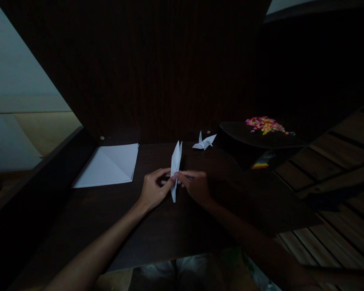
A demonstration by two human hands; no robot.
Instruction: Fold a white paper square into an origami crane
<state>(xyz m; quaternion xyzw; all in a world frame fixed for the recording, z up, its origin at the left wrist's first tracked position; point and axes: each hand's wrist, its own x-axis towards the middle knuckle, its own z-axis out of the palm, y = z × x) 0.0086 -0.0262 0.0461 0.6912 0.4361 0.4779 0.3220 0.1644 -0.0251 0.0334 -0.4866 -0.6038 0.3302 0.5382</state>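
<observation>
A narrow folded white paper [176, 159] stands out between my two hands, its upper end split into two points and its lower end tapering to one tip. My left hand [155, 186] pinches its middle from the left, thumb on the near face. From the right, my right hand [196, 185] grips the same part with thumb and forefinger; its other fingers are partly hidden behind the paper. Beyond my hands sits a finished white origami crane [204, 142], apart from both of them.
A stack of white paper sheets [109, 165] lies at the left, its top sheet creased diagonally. At the right, a raised dark shelf [233, 131] bears a heap of small colourful pieces [266, 125]. A dark wooden panel [164, 72] rises behind the table [133, 238].
</observation>
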